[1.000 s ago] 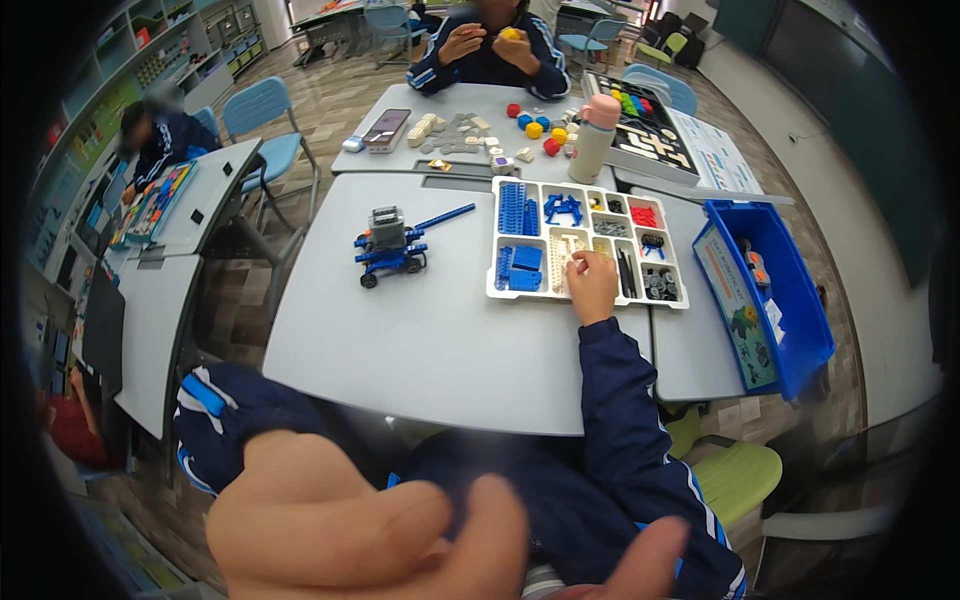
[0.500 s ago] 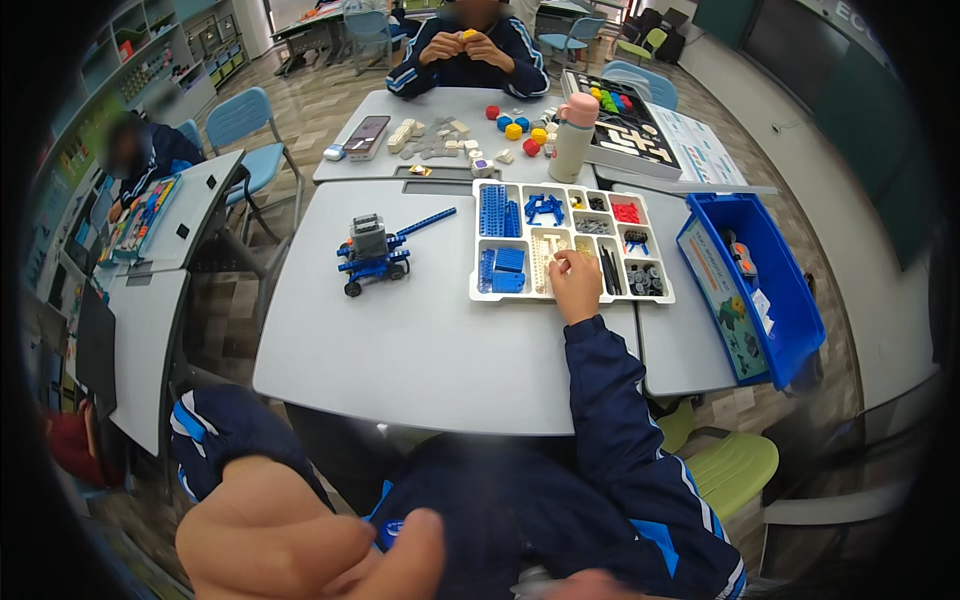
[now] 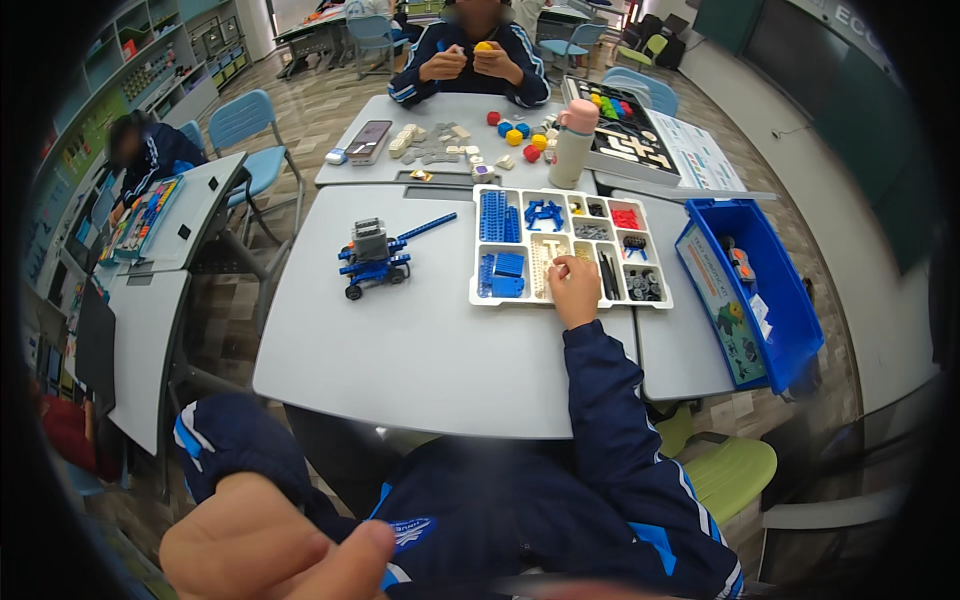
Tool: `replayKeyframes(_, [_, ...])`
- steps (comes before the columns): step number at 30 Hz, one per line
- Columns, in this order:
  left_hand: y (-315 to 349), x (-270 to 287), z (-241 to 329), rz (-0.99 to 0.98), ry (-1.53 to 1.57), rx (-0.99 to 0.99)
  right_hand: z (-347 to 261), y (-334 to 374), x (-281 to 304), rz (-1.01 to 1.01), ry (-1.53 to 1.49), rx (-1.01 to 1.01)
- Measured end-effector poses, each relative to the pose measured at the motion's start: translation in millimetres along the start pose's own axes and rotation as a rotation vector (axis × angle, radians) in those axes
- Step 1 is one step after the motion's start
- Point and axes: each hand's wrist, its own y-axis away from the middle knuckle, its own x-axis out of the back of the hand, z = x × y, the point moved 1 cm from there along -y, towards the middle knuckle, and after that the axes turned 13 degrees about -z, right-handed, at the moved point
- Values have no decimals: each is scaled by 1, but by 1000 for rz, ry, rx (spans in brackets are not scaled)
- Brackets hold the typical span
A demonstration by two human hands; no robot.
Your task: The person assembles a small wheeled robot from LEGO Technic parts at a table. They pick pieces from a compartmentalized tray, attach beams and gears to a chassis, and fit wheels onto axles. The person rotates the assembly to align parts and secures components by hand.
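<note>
My right hand (image 3: 575,289) reaches into the white sorting tray (image 3: 545,301), over the compartment of cream-coloured building pieces (image 3: 543,262). Its fingers are bent and pressed together at the tips; whatever they pinch is too small to make out. Low and close at the left is my left hand (image 3: 265,545), closed with curled fingers, cut off by the lower edge. Anything inside it is hidden. Left of the tray stands a small wheeled model (image 3: 372,258) of blue beams with a grey block on top and a long blue beam sticking out; neither hand touches it.
Right of the tray is a blue bin (image 3: 775,290). Behind it stand a pink-capped bottle (image 3: 572,145) and a black case of parts (image 3: 630,135). A phone (image 3: 370,142) and loose blocks (image 3: 440,140) lie across the table, where another person's hands (image 3: 470,64) hold a yellow piece.
My left hand has shifted slightly left and down. My right hand stays at the cream pieces. Across the table, the other person's hands have moved a little lower and further apart.
</note>
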Motion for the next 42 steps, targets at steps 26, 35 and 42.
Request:
replayKeyframes(26, [-29, -47, 23, 483, 85, 356, -1, 0, 4, -6, 4, 23])
replayKeyframes(35, [-16, -22, 39, 308, 8, 386, 4, -1, -1, -10, 0, 18])
replayKeyframes(42, [15, -9, 31, 192, 144, 218, 7, 0, 0, -31, -30, 18])
